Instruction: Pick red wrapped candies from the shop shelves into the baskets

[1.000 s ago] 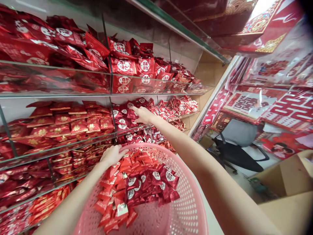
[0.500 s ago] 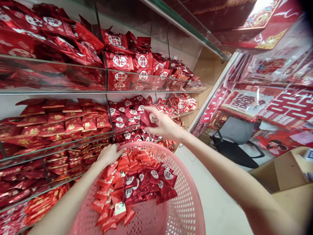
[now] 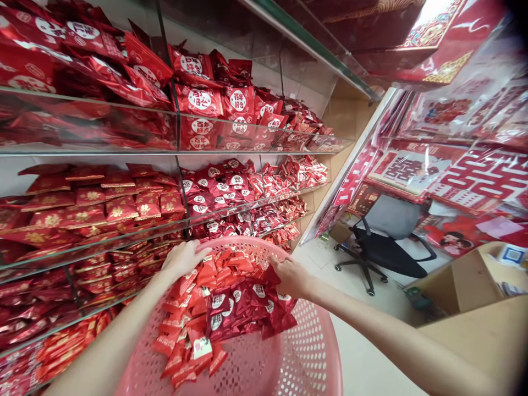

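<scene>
A pink perforated plastic basket (image 3: 317, 335) stands before me, its far rim against the shelves. My left hand (image 3: 185, 258) grips that rim at the far left, thumb over the edge. Inside lie bright red candy packets (image 3: 177, 335) to the left and back, with dark red candy packets (image 3: 239, 308) bearing white round labels in the middle. Over the basket's right side is my right hand (image 3: 291, 275), closed on a dark red packet (image 3: 271, 276). The hand partly covers this packet, which is low over the dark red pile.
Glass-fronted shelves (image 3: 223, 151) filled with red packets run along the left and front. More dark red packets (image 3: 218, 184) sit in the middle compartment. On the right are an office chair (image 3: 388, 242), an open cardboard box (image 3: 466, 286) and hanging red decorations (image 3: 474, 176).
My right hand has come back from the middle shelf, down and right, bringing a dark red packet over the basket. My left hand has stayed on the rim.
</scene>
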Tool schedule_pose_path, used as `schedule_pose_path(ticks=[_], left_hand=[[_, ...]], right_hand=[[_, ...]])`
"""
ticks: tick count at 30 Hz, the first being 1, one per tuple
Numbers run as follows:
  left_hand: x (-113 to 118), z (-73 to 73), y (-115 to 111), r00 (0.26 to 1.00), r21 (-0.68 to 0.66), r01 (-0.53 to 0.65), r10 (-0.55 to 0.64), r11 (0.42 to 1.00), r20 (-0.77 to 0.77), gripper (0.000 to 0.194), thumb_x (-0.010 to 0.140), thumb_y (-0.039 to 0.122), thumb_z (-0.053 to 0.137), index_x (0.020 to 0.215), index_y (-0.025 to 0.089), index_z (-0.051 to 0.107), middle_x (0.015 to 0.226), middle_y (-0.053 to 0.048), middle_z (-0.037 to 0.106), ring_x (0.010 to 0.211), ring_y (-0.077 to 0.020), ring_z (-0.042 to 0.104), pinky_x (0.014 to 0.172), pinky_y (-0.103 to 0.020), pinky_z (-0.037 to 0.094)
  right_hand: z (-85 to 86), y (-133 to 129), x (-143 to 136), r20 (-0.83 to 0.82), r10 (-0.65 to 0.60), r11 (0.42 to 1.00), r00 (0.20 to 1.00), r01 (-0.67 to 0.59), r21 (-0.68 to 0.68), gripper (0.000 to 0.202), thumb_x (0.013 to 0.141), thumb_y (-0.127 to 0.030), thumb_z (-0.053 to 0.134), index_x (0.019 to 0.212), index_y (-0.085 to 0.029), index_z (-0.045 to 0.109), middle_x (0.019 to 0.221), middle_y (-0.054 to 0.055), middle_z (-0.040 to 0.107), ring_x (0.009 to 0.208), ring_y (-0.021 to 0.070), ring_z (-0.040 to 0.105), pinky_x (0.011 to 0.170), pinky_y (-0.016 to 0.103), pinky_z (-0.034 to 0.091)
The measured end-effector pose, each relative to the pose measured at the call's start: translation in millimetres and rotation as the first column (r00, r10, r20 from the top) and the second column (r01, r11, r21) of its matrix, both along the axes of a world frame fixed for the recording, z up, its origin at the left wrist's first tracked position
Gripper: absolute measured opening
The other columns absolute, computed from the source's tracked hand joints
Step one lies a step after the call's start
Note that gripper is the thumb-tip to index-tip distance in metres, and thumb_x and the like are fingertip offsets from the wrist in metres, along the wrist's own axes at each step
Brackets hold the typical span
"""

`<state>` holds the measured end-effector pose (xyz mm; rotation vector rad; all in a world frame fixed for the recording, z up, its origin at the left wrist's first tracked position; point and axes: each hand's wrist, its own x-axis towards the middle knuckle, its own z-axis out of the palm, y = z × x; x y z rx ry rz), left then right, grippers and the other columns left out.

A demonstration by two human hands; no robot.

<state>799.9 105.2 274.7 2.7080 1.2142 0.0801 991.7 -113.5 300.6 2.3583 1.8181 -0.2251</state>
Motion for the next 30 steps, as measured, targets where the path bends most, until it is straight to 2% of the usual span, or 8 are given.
schedule_pose_path(ticks=[7,11,16,18,21,26,28,30], left_hand=[[0,-1.5,0,1.000,-0.023,-0.012,0.012,1.000,0.012,0.058,0.076,0.067,0.027,0.094,0.022,0.059,0.093,-0.011,0.066,0.084,-0.0266,0.062,0.067,-0.029,0.042],[0,-0.3,-2,1.000,-0.010,-0.007,0.007,1.000,0.008,0.057,0.078,0.065,0.026,0.092,0.021,0.059,0.090,-0.011,0.067,0.083,-0.0262,0.062,0.066,-0.029,0.042],[0,1.8,-4,1.000,-0.013,-0.012,0.012,1.000,0.011,0.054,0.079,0.063,0.028,0.088,0.020,0.059,0.088,-0.011,0.067,0.084,-0.0258,0.062,0.068,-0.029,0.042],[0,1.6,-5,1.000,-0.006,-0.026,0.026,1.000,0.014,0.052,0.079,0.062,0.031,0.088,0.020,0.060,0.090,-0.011,0.067,0.087,-0.0256,0.062,0.069,-0.029,0.042],[-1,-0.4,-6,0.999,0.006,-0.029,0.028,1.000,0.027,0.050,0.079,0.060,0.032,0.092,0.020,0.059,0.091,-0.011,0.067,0.089,-0.0256,0.062,0.070,-0.029,0.042],[-4,-4.9,-3,0.999,0.009,-0.013,0.013,1.000,0.048,0.047,0.081,0.057,0.032,0.092,0.020,0.059,0.091,-0.011,0.067,0.087,-0.0255,0.062,0.069,-0.030,0.043],[-5,-6.5,-1,0.998,0.016,-0.007,0.006,1.000,0.056,0.046,0.082,0.056,0.032,0.092,0.020,0.059,0.091,-0.011,0.067,0.087,-0.0262,0.062,0.069,-0.030,0.043],[-6,-8.4,0,0.998,0.018,-0.008,0.006,1.000,0.065,0.047,0.082,0.057,0.031,0.094,0.020,0.058,0.092,-0.012,0.067,0.088,-0.0261,0.062,0.069,-0.030,0.043]], right_hand=[[-10.1,0,0,0.030,0.020,0.994,0.999,-0.024,0.105,0.070,0.061,-0.010,0.049,0.129,-0.003,0.032,0.105,0.019,0.059,0.096,0.0252,0.053,0.077,0.032,0.038],[6.2,3,-9,-0.056,0.049,0.976,0.997,-0.036,0.213,0.066,0.068,-0.015,0.047,0.129,-0.004,0.028,0.100,0.018,0.060,0.095,0.0248,0.055,0.076,0.033,0.040],[27.7,11,-57,-0.189,0.071,0.996,0.979,-0.060,0.065,0.051,0.070,-0.026,0.053,0.115,-0.009,0.040,0.090,0.015,0.062,0.081,0.0274,0.060,0.063,0.033,0.043],[27.4,17,-77,-0.131,0.090,0.996,0.987,-0.087,0.029,0.046,0.069,-0.023,0.055,0.111,-0.009,0.043,0.089,0.016,0.062,0.079,0.0280,0.061,0.062,0.033,0.044],[14.6,29,-95,0.017,0.114,0.992,0.993,-0.114,0.046,0.038,0.072,-0.018,0.056,0.107,-0.008,0.048,0.089,0.017,0.062,0.082,0.0271,0.061,0.063,0.033,0.047],[-12.0,40,-98,0.194,0.189,0.973,0.963,-0.210,0.095,0.020,0.080,-0.022,0.053,0.096,-0.009,0.056,0.083,0.015,0.061,0.076,0.0244,0.061,0.057,0.031,0.050],[-9.3,37,-95,0.205,0.188,0.971,0.961,-0.212,0.106,0.025,0.082,-0.029,0.053,0.095,-0.009,0.057,0.081,0.016,0.062,0.075,0.0249,0.062,0.055,0.031,0.050],[5.3,34,-89,0.174,0.145,0.974,0.974,-0.172,0.148,0.031,0.083,-0.036,0.050,0.097,-0.009,0.056,0.074,0.014,0.063,0.070,0.0252,0.062,0.053,0.031,0.048]])
